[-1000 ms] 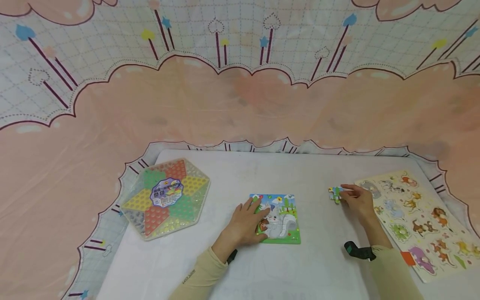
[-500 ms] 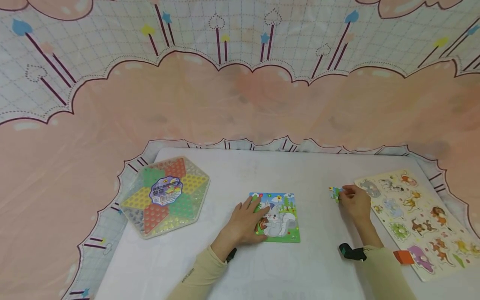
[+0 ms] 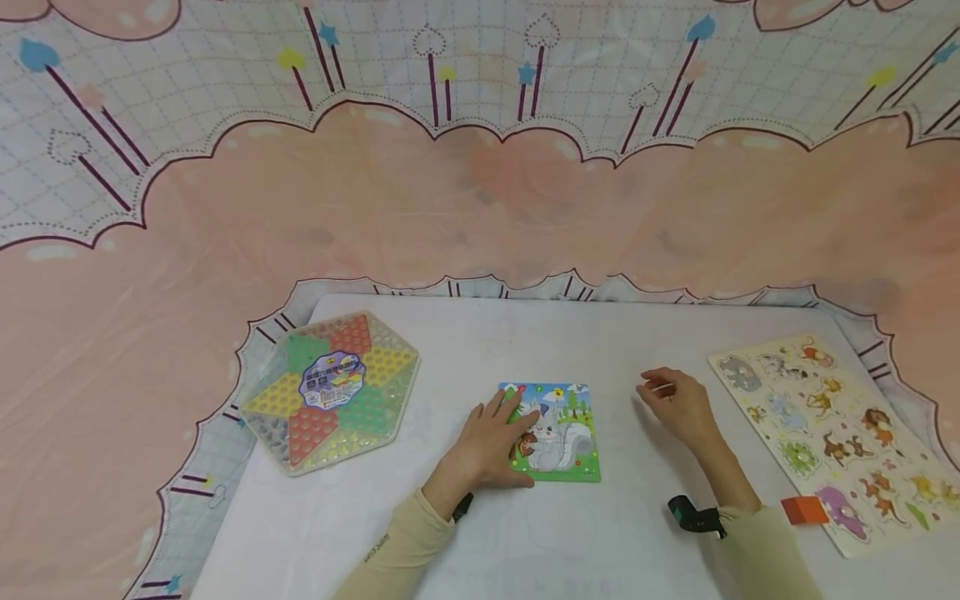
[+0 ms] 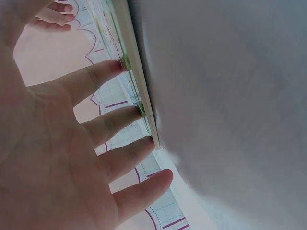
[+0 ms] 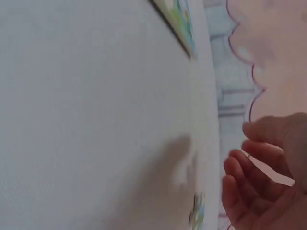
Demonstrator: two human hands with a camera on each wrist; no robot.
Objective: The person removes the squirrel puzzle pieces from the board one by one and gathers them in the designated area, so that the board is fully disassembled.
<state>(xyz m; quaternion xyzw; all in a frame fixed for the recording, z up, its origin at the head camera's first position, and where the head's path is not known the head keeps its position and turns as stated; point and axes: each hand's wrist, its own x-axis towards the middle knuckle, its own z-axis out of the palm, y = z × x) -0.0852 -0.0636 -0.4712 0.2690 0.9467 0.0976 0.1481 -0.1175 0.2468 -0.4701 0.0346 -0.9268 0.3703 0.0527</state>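
Observation:
A square squirrel jigsaw puzzle (image 3: 566, 446) lies on the white table in the head view. My left hand (image 3: 487, 442) rests on its left side, fingers spread. In the left wrist view, the fingertips of my left hand (image 4: 72, 143) touch the puzzle's edge (image 4: 136, 76). My right hand (image 3: 678, 408) hovers right of the puzzle, its fingers loosely bent with nothing between them. A small puzzle piece (image 5: 197, 211) lies on the table beside my right hand (image 5: 264, 172) in the right wrist view; in the head view that hand hides it.
A hexagonal game board (image 3: 330, 396) with coloured triangles lies at the left. An animal peg puzzle board (image 3: 832, 433) lies at the right, with an orange block (image 3: 805, 510) at its near left edge. A patterned cloth (image 3: 480, 208) hangs behind the table (image 3: 600, 333).
My right hand has let go of the small puzzle piece and moved left, toward the squirrel puzzle. My left hand has stayed on the puzzle.

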